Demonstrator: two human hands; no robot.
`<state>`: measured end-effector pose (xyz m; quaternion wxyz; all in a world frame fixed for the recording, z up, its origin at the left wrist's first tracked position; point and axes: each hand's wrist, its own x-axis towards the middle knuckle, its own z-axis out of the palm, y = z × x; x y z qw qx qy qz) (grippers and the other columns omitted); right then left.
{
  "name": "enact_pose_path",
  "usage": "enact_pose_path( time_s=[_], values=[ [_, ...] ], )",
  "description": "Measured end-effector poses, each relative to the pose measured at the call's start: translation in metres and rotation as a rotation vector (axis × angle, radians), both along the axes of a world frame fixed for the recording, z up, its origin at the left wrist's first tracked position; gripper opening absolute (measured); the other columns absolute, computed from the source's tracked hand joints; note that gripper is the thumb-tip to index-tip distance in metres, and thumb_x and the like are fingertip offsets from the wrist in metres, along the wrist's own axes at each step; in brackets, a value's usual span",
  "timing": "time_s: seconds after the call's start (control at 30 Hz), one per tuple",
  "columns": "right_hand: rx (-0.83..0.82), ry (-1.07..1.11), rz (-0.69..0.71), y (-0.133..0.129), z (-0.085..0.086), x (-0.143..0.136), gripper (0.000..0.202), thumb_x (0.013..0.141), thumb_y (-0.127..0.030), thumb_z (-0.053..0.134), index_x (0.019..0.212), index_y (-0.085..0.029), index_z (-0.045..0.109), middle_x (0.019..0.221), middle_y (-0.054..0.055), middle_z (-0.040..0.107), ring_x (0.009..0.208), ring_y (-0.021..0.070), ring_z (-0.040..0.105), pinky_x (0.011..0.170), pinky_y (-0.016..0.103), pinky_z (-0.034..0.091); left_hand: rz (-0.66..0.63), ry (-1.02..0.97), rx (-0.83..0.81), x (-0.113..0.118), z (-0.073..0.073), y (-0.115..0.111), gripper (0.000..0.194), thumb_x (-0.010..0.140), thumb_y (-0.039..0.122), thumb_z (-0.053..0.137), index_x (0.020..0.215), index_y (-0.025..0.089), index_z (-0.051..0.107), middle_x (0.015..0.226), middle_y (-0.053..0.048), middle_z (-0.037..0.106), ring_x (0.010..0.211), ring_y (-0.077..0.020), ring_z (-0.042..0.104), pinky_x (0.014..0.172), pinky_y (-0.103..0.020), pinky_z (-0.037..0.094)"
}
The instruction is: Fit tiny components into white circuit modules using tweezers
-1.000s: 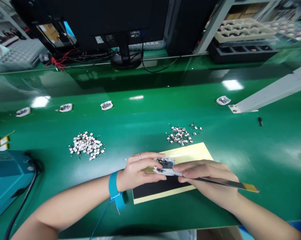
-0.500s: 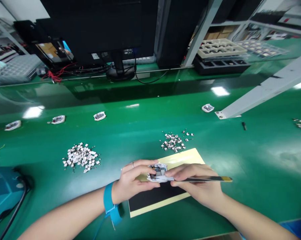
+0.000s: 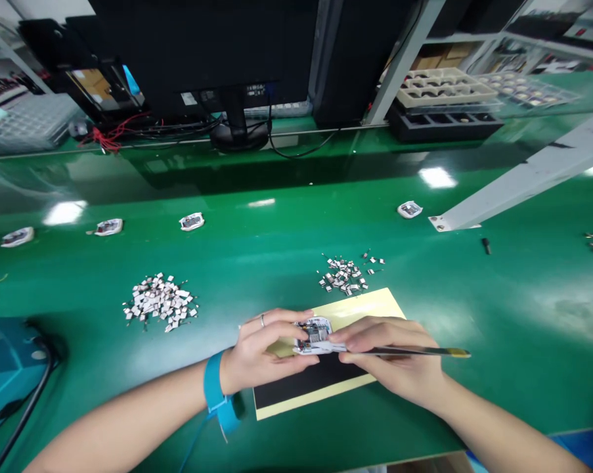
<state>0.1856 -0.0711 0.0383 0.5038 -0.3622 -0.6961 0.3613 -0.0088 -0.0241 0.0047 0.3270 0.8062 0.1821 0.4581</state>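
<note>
My left hand grips a small white housing with a circuit board in it, fingers on its far side and thumb on its near side. In my right hand is a pair of tweezers, held level, yellow end pointing right. Their tips rest over the near right part of the housing, and the right fingertips touch its right edge. What the tips pinch, if anything, is too small to make out. Below both hands lies a yellow sheet with a black strip.
Piles of small white-and-metal parts lie left and ahead. Similar housings stand farther back, one left and another right. A slanted metal post rises at right. A blue machine sits at left.
The view has shifted slightly. Both hands keep their hold on the housing and the tweezers, with the tips still at the housing's near side; little else differs.
</note>
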Motion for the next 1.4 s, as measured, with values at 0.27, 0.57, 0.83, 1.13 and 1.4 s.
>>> enact_pose_path(
  time_s=[0.27,0.57,0.83,1.13,1.4],
  values=[
    [-0.055,0.026,-0.003,0.0023,-0.0042,0.0012,0.030,0.063,0.001,0.065,0.083,-0.021,0.060,0.081,0.003,0.067,0.073,0.0168,0.065,0.062,0.027,0.056,-0.010,0.040,0.047,-0.0003,0.0003,0.0028,0.026,0.061,0.021,0.071,0.079,0.009,0.057,0.088,-0.015,0.065,0.081,-0.0176,0.064,0.069,-0.024,0.054],
    [-0.091,0.050,-0.007,0.0043,-0.0082,0.0004,0.029,0.061,0.000,0.066,0.080,-0.021,0.060,0.077,0.003,0.068,0.073,0.0176,0.065,0.063,0.027,0.056,0.016,0.046,0.090,0.0014,-0.0018,0.0029,0.025,0.061,0.023,0.070,0.078,0.010,0.057,0.088,-0.014,0.065,0.077,-0.0150,0.064,0.067,-0.022,0.054],
    [-0.091,0.018,0.003,0.0038,-0.0040,-0.0002,0.026,0.063,-0.001,0.065,0.080,-0.021,0.061,0.076,0.003,0.068,0.072,0.0171,0.065,0.061,0.026,0.056,0.007,0.042,0.085,0.0016,-0.0015,0.0036,0.024,0.062,0.025,0.069,0.076,0.010,0.057,0.087,-0.013,0.065,0.075,-0.0150,0.064,0.065,-0.022,0.054],
    [-0.086,-0.001,-0.025,0.0009,-0.0081,0.0013,0.029,0.062,0.000,0.066,0.081,-0.021,0.061,0.079,0.003,0.067,0.074,0.0168,0.064,0.063,0.027,0.056,-0.003,0.047,0.058,0.0010,-0.0023,0.0053,0.020,0.063,0.021,0.069,0.075,0.010,0.057,0.088,-0.015,0.064,0.077,-0.0156,0.064,0.066,-0.022,0.054],
    [-0.093,-0.005,-0.041,-0.0001,-0.0081,0.0005,0.030,0.061,0.000,0.067,0.081,-0.021,0.060,0.080,0.003,0.067,0.076,0.0176,0.064,0.064,0.028,0.056,-0.006,0.058,0.031,-0.0002,-0.0034,0.0052,0.024,0.063,0.021,0.069,0.079,0.010,0.056,0.092,-0.014,0.063,0.081,-0.0165,0.063,0.068,-0.023,0.055]
  ],
)
